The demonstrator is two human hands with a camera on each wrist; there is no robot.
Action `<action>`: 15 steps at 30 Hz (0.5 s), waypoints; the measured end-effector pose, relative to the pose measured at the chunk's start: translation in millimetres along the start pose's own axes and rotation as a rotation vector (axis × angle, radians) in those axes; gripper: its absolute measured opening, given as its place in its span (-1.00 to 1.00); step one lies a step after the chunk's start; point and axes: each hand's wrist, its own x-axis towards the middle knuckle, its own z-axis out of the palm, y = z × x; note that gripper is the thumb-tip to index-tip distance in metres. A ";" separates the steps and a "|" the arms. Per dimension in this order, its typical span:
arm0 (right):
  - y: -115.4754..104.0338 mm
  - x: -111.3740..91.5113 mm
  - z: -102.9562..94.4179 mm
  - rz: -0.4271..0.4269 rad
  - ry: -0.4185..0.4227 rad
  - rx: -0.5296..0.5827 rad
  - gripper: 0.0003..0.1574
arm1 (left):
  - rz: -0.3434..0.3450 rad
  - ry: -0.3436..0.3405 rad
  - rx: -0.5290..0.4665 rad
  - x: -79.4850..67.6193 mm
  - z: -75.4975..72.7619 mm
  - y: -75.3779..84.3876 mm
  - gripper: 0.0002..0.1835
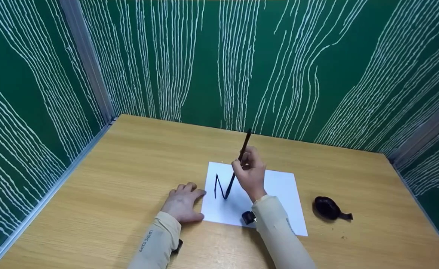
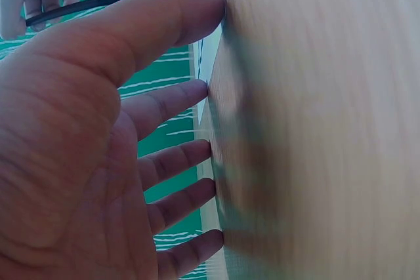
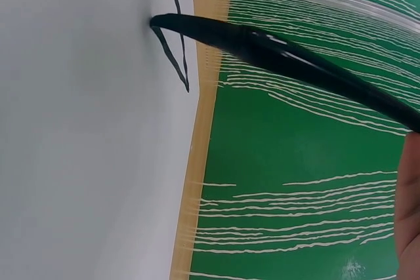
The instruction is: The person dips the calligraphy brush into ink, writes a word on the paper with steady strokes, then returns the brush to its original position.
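Green walls (image 1: 210, 74) with wavy white lines stand behind and beside the wooden desk (image 1: 129, 168) in the head view. White paper (image 1: 281, 188) lies on the desk, well apart from its left and right edges. Over the paper, the right hand (image 1: 251, 173) pinches a black brush (image 1: 245, 145) between thumb and fingers, the handle leaning toward the desk's back edge. Its tip is on the paper at the bottom of two joined black strokes (image 1: 221, 186). At the paper's left edge rests the left hand (image 1: 184, 203), thumb and fingers spread apart and clamped on nothing. Between the paper and the desk's right edge, nearer the paper, sits a dark dish (image 1: 326, 208), its short handle pointing toward that right edge. Both arms wear pale sleeves (image 1: 279, 231).

In the left wrist view, the left hand's four fingertips touch the desk, with the thumb at the paper's edge; the brush slants across the top left.

In the right wrist view, the brush tip touches the paper at one end of the strokes. Only part of the right hand shows, at the frame's right side.
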 end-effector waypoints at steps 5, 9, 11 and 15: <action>-2.0 -0.1 -1.7 0.021 -0.002 -0.001 -0.71 | -0.004 -0.006 -0.001 0.1 0.7 0.0 -0.26; -1.8 0.5 -3.2 0.028 0.004 0.001 -0.70 | -0.014 -0.015 -0.009 0.4 1.2 0.1 -0.25; 0.1 0.8 -3.5 0.026 0.010 -0.002 -0.70 | -0.015 -0.016 -0.010 0.5 1.2 0.0 -0.25; 11.1 1.1 -2.3 0.008 0.018 -0.008 -0.69 | 0.005 0.008 -0.004 -0.7 0.4 -0.3 -0.27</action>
